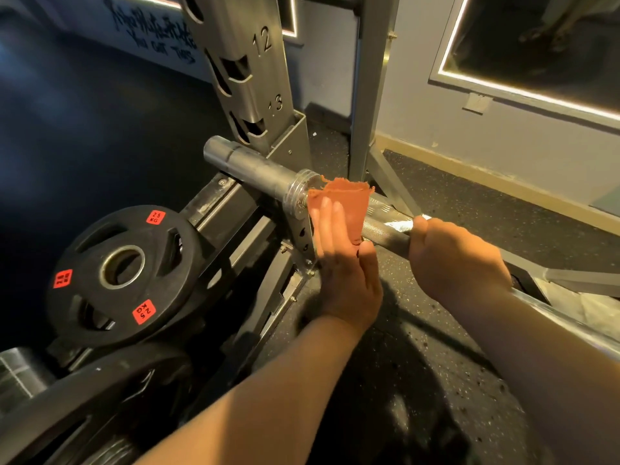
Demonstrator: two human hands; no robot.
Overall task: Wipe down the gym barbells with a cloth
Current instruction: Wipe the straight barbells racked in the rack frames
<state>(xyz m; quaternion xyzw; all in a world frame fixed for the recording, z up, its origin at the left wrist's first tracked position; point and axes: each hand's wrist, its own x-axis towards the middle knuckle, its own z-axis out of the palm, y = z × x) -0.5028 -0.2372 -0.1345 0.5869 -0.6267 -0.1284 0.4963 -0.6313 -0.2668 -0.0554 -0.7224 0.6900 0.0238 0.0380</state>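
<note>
Where the barbell (385, 226) lies: low on the rack, slanting from upper left to lower right; bare sleeve end points up-left, knurled shaft runs under both hands
cloth (345, 203): orange, frayed top edge, draped over the barbell shaft right against the collar, on the shaft side of it
left hand (345, 270): on the cloth, fingers straight and flat, released, pressing the cloth onto the barbell; thumb spread apart by the cloth's lower corner, cannot tell if it touches
right hand (456, 260): on the barbell shaft just beside the cloth, away from the collar; fingers curled over the shaft, grasping it; apart from the cloth
rack upright (248, 72): grey metal, slotted, stamped 12 and 13, standing just behind the barbell sleeve
weight plate (124, 273): black, red 2.5 KG stickers, leaning on a rack peg below and left of the barbell sleeve; a larger dark plate lower still
floor (419, 364): dark speckled rubber under the barbell, arm shadows on it
wall (469, 129): grey, beyond the barbell, pale skirting at its foot
</note>
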